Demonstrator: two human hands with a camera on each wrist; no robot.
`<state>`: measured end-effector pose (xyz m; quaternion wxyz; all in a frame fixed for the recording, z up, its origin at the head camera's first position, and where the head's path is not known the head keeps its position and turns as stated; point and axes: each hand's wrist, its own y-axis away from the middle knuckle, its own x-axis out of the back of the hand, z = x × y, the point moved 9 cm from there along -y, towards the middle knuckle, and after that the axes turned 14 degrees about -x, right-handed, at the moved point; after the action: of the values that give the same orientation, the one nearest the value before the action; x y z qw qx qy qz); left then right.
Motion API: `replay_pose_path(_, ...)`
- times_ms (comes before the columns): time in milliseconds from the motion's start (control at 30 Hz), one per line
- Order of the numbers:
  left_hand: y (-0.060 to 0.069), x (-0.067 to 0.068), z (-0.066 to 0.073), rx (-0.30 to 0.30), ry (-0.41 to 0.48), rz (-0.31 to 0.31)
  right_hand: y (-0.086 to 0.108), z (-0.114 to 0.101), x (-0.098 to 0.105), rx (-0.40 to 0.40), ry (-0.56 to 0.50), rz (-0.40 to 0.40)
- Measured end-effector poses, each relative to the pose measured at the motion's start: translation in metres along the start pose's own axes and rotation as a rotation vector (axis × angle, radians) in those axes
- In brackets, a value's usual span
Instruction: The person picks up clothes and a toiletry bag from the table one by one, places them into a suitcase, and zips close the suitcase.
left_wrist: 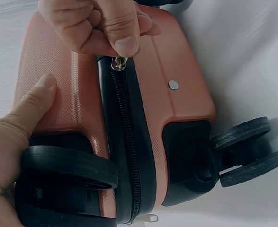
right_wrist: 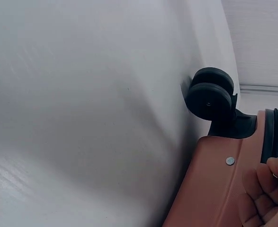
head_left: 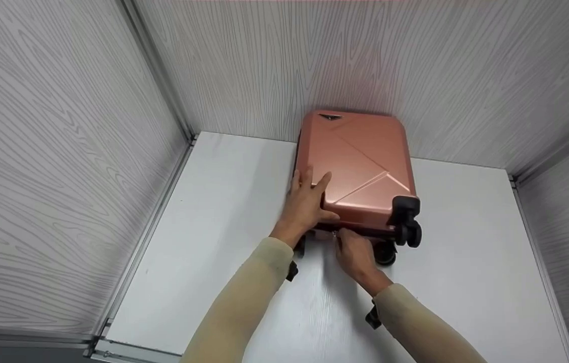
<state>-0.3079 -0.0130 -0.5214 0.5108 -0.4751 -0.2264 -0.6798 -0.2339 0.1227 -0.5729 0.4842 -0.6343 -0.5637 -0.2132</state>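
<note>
A pink hard-shell suitcase (head_left: 352,156) lies flat on the white surface, its wheeled end toward me. My left hand (head_left: 307,204) rests on its near left corner with fingers spread over the shell. In the left wrist view, that hand's thumb lies on the shell beside a black wheel (left_wrist: 67,165). My right hand (head_left: 356,253) is at the near end, where its thumb and curled fingers pinch a metal zipper pull (left_wrist: 119,63). The zipper (left_wrist: 125,123) runs along a black band between the two shells, its teeth joined below the pull. Another metal pull (left_wrist: 151,218) hangs lower down.
The suitcase stands close to the grey wood-grain back wall (head_left: 264,60). Similar panels rise on the left (head_left: 52,151) and right (head_left: 567,212). The white surface (head_left: 204,212) extends around the suitcase. A double wheel (head_left: 408,232) juts out at its near right corner.
</note>
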Motion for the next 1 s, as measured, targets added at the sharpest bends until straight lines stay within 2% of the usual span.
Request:
replay_pose_path(233,0.0,0.001,0.001,-0.007,0.004,0.001,-0.002,-0.001,-0.002,-0.029,-0.021,-0.029)
replay_pose_path(533,0.002,0.002,0.007,-0.028,-0.008,0.006,0.0,-0.001,-0.007,-0.054,0.048,0.027)
replay_pose_path(767,0.002,0.002,0.008,-0.02,-0.043,0.003,0.003,0.001,0.0,-0.007,0.082,0.048)
replay_pose_path(867,0.001,0.001,0.01,-0.031,-0.046,0.004,0.004,0.009,0.005,-0.043,0.084,0.03)
replay_pose_path(1000,0.002,0.001,0.007,-0.022,-0.047,0.011,0.002,0.014,0.002,-0.121,0.025,-0.059)
